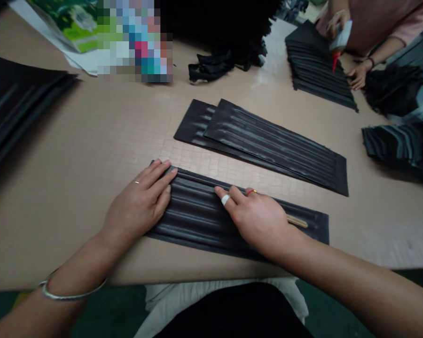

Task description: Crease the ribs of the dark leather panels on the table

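Observation:
A dark, ridged panel (197, 220) that looks like leather lies flat on the table before me. My left hand (141, 199) rests on its left end with the fingers stretched out over the surface. Pressed to the upper ridge is my right hand (255, 213), its fingers curled round a thin wooden stick (298, 221). One end of the stick shows behind the palm; its front part is hidden under the fingers. Just beyond lie two similar ridged panels (278, 143), one overlapping the other.
At the back right, a co-worker's hand (338, 23) holds a white bottle with a red tip (340, 40) over overlapped dark strips (317, 65). Dark stacked pieces (402, 145) lie at the right, more panels (21, 103) at the left. A black pile (218, 23) stands at the back.

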A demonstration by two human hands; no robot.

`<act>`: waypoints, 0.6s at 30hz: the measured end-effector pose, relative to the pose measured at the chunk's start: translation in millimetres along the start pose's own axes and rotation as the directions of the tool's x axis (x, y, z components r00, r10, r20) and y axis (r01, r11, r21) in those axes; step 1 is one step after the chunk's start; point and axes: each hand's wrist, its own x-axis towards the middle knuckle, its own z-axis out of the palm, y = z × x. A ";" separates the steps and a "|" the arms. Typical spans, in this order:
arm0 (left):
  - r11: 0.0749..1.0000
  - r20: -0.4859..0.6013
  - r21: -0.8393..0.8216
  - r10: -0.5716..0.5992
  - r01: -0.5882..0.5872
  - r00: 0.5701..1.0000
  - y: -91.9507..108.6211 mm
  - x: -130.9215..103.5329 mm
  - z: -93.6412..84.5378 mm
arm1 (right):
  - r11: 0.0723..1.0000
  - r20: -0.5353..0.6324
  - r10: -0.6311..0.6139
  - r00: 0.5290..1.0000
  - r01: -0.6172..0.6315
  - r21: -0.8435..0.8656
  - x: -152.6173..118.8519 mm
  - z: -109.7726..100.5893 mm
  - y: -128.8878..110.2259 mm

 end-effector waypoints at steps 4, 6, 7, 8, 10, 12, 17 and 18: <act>1.000 0.019 0.001 -0.013 0.013 1.000 -0.2 -0.8 -2.3 | 0.996 0.036 0.007 0.999 -0.004 -0.091 -58.5 26.8 44.0; 1.000 0.033 -0.001 -0.031 0.031 0.999 -0.1 -0.6 -3.4 | 0.990 0.035 0.021 0.999 -0.016 -0.143 -91.3 43.3 67.6; 0.999 0.038 0.000 -0.041 0.041 0.998 0.2 -0.4 -4.0 | 0.987 0.029 0.028 0.999 -0.023 -0.161 -107.6 51.6 79.0; 0.999 0.044 0.002 -0.050 0.050 0.998 0.5 -0.2 -4.6 | 0.985 0.019 0.033 0.999 -0.029 -0.169 -123.4 59.8 89.9; 0.999 0.054 0.008 -0.053 0.053 0.997 0.9 0.2 -5.4 | 0.985 -0.013 0.049 0.999 -0.050 -0.162 -152.6 74.7 109.7; 0.999 0.063 0.013 -0.046 0.046 0.997 0.0 0.7 -6.0 | 0.985 -0.047 0.086 0.995 -0.092 -0.143 -178.2 87.1 127.5; 0.999 0.120 0.032 -0.025 0.022 0.992 -6.6 0.0 -8.5 | 0.988 -0.048 0.140 0.989 -0.142 -0.060 -227.2 106.8 167.3; 0.999 0.145 0.048 -0.027 0.020 0.989 -7.0 -0.6 -9.4 | 0.989 -0.036 0.146 0.989 -0.147 -0.024 -230.8 108.9 172.4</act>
